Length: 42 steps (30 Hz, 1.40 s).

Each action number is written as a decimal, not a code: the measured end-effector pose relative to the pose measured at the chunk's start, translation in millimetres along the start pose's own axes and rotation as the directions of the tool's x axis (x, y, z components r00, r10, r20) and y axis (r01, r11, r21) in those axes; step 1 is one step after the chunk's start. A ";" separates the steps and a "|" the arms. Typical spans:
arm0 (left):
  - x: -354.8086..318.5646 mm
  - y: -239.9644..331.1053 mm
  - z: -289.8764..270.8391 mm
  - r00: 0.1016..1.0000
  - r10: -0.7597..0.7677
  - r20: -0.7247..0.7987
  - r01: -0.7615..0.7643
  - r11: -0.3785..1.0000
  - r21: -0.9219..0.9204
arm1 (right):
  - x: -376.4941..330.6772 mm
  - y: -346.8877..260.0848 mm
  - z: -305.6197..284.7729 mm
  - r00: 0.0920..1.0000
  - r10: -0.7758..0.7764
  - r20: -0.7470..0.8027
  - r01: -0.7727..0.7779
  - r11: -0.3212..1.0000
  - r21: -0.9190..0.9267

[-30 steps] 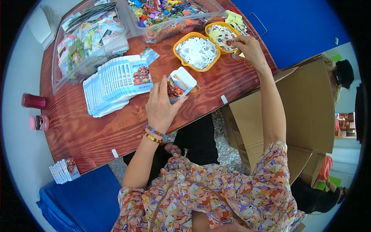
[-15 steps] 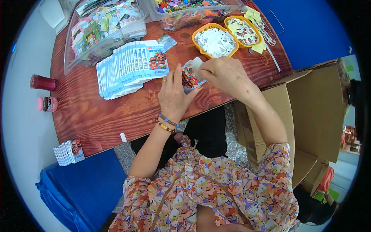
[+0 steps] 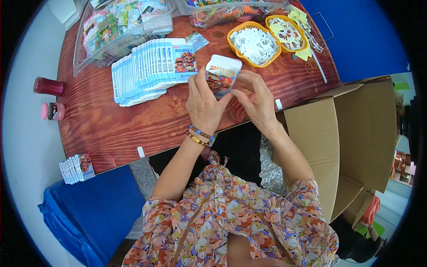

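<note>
My right hand [image 3: 259,102] has just come away from the mouth of the small open white-and-blue paperboard box [image 3: 222,71] and now sits at its right edge, thumb and fingers curved around it. I judge that whatever I was bringing to this box has been let go inside, since nothing shows at my fingertips, but the inside is too blurred to confirm it. The work has thus shifted from reaching into the box to handling it between 2 hands.

My left hand [image 3: 205,100] grasps the box from its left side, thumb along the lower edge. Whether my right fingers press on the box or only rest against it, I cannot tell.

The box is above the reddish wood-grain table [image 3: 111,133], right of the fanned stack of light-blue printed packets [image 3: 147,71], with its white flap standing up.

1 second ago my right hand was out at the farther yellow plastic basket of small printed pieces [image 3: 306,42]; 0.5 seconds ago its fingers were bunched over the box's mouth. Now it is well apart from that basket and from the nearer yellow plastic basket of white slips [image 3: 242,58]. The stack lies fanned as before.
</note>
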State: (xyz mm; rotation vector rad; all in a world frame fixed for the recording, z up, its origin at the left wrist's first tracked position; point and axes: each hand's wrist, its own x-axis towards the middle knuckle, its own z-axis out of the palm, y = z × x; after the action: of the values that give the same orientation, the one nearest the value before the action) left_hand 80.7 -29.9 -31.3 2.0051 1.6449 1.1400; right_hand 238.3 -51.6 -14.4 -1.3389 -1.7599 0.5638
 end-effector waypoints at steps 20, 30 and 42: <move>-22.8 -31.2 -0.4 0.985 0.126 -0.118 -0.171 0.821 -0.545 | -3.4 37.3 7.0 0.975 -0.209 -0.079 0.222 0.946 0.238; -7.3 -33.7 -28.8 0.932 0.335 0.139 -0.226 0.836 -0.500 | 5.6 35.9 -12.8 0.921 -0.386 0.044 0.375 0.914 0.154; -20.7 -48.9 -10.3 0.978 0.188 0.092 -0.103 0.815 -0.571 | 8.9 0.8 -19.6 0.954 -0.283 0.100 0.260 0.945 0.198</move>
State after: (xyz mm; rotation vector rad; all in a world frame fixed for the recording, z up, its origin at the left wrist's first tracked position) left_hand 39.3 -37.1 -65.5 1.7802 0.9346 1.3081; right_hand 254.2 -45.5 -1.2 -0.9311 -1.9068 0.6483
